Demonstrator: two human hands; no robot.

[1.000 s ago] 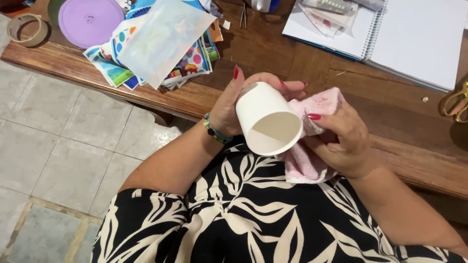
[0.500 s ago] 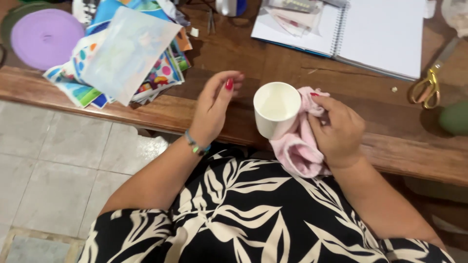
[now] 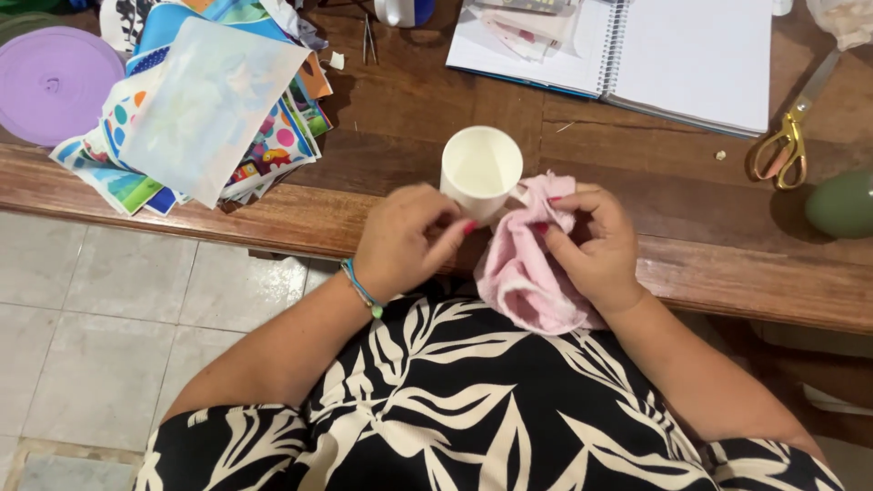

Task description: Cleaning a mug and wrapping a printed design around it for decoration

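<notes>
A wiping step was judged to be in hand: the white paper cup [image 3: 481, 170] was held upright at the near edge of the wooden table [image 3: 409, 109], its open mouth facing up, with a pink cloth [image 3: 526, 273] pressed against its side at about 4 o'clock. The left hand [image 3: 405, 241] was found closed on the cup's lower wall from 7 o'clock, fingertips pinched to it, wrist bent inward and forearm angled up from the lap. The right hand [image 3: 596, 245] was clamped on the cloth, fingers curled over its upper fold just beside the cup. The next move was judged to call for a steady grip while the cloth is worked round the wall. Farther off, a stack of coloured papers [image 3: 205, 109] lay at 10 o'clock, a spiral notebook [image 3: 673, 55] at 1 o'clock, and scissors [image 3: 789, 136] at 2 o'clock.
</notes>
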